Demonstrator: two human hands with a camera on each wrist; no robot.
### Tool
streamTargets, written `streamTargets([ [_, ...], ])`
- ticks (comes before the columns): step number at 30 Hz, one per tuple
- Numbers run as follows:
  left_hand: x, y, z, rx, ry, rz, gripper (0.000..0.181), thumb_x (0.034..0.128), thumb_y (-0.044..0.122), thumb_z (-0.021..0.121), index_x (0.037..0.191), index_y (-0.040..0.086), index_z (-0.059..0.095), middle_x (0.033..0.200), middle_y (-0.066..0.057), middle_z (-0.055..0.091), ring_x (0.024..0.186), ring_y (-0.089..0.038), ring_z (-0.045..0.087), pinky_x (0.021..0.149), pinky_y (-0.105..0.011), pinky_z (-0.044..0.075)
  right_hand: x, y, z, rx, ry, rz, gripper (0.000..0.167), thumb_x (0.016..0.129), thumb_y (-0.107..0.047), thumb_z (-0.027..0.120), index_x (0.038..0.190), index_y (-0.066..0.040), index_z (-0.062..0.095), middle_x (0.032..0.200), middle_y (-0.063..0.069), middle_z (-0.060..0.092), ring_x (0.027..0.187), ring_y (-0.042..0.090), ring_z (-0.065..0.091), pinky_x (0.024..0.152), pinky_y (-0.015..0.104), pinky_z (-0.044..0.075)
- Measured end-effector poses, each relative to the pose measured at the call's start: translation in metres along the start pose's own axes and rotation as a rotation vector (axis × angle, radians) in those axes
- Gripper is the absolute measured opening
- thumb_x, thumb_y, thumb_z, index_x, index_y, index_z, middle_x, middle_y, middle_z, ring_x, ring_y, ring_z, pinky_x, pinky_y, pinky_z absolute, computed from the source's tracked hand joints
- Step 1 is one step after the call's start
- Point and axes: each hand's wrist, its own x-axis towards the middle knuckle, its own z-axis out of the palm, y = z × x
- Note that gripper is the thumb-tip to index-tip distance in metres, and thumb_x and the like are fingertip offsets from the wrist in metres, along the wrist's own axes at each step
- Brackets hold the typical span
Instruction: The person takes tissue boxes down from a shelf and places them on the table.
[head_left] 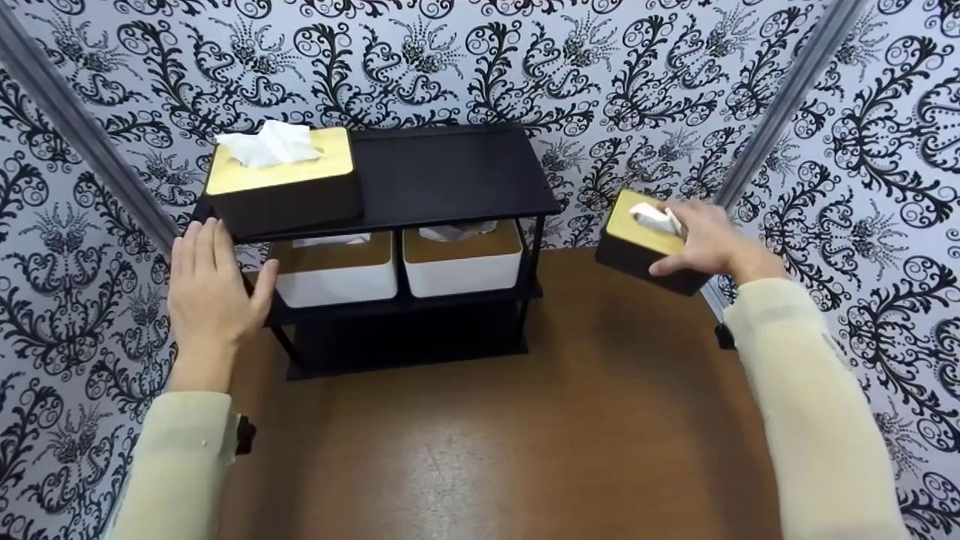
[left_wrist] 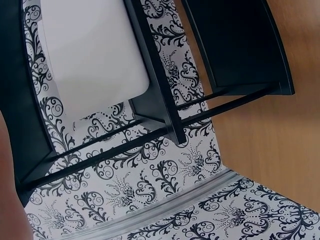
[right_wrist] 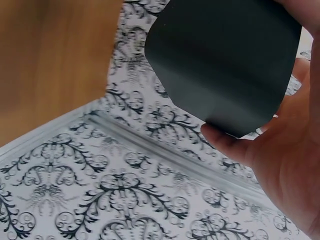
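My right hand (head_left: 709,240) grips a black tissue box (head_left: 636,256) with a yellow lid and white tissue, to the right of the black shelf rack (head_left: 450,176). In the right wrist view its dark side (right_wrist: 225,65) fills the upper part, with a thumb and fingers (right_wrist: 227,143) around it; it appears raised above the table. My left hand (head_left: 206,289) lies with straight fingers against the rack's left front corner. Close to those fingers, a larger black tissue box (head_left: 292,206) with a yellow lid stands on the top shelf.
On the middle shelf sit two white tissue boxes (head_left: 337,289) (head_left: 465,276) with brown lids. The bottom shelf (head_left: 412,345) rests on the brown wooden table (head_left: 450,435). Patterned walls (head_left: 450,60) enclose the back and both sides.
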Motion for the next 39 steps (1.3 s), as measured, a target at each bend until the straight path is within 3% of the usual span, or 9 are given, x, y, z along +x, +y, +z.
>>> streamTargets([
  [8, 0.001, 0.000, 0.000, 0.009, 0.000, 0.000, 0.081, 0.0957, 0.052, 0.046, 0.148, -0.007, 0.028, 0.154, -0.026, 0.032, 0.146, -0.040, 0.025, 0.127, -0.043, 0.008, 0.002, 0.016, 0.046, 0.004, -0.049, -0.008, 0.114, 0.059, -0.040, 0.089, 0.153, -0.014, 0.030, 0.139, 0.022, 0.038, 0.122, 0.041, 0.033, 0.097, 0.071, 0.035],
  [14, 0.001, -0.001, -0.001, 0.010, 0.006, -0.008, 0.081, 0.0959, 0.052, 0.045, 0.150, -0.006, 0.027, 0.155, -0.025, 0.031, 0.147, -0.039, 0.024, 0.127, -0.042, 0.007, 0.003, 0.022, 0.073, -0.058, -0.049, -0.041, 0.115, 0.056, -0.043, 0.089, 0.151, -0.013, 0.032, 0.143, 0.021, 0.038, 0.126, 0.042, 0.033, 0.103, 0.071, 0.031],
  [24, 0.001, 0.002, -0.003, 0.030, -0.040, -0.021, 0.082, 0.0963, 0.053, 0.042, 0.151, -0.005, 0.023, 0.156, -0.024, 0.028, 0.147, -0.039, 0.022, 0.127, -0.043, 0.005, -0.003, 0.022, 0.128, -0.048, -0.119, -0.028, 0.112, 0.056, -0.038, 0.089, 0.150, -0.014, 0.034, 0.141, 0.019, 0.039, 0.131, 0.042, 0.031, 0.098, 0.076, 0.035],
  [30, 0.001, 0.002, 0.000, 0.037, -0.027, -0.013, 0.081, 0.0960, 0.051, 0.044, 0.150, -0.006, 0.025, 0.155, -0.025, 0.030, 0.147, -0.039, 0.024, 0.127, -0.043, 0.006, -0.003, 0.019, 0.162, -0.044, -0.152, -0.030, 0.112, 0.055, -0.039, 0.088, 0.151, -0.014, 0.035, 0.146, 0.021, 0.037, 0.135, 0.044, 0.030, 0.099, 0.078, 0.033],
  [39, 0.000, 0.002, -0.001, 0.026, -0.030, -0.029, 0.081, 0.0960, 0.052, 0.044, 0.151, -0.004, 0.024, 0.156, -0.024, 0.029, 0.147, -0.038, 0.023, 0.127, -0.043, 0.006, -0.002, 0.015, 0.193, -0.067, -0.159, -0.062, 0.106, 0.056, -0.039, 0.089, 0.147, -0.013, 0.040, 0.145, 0.024, 0.038, 0.137, 0.049, 0.028, 0.095, 0.077, 0.036],
])
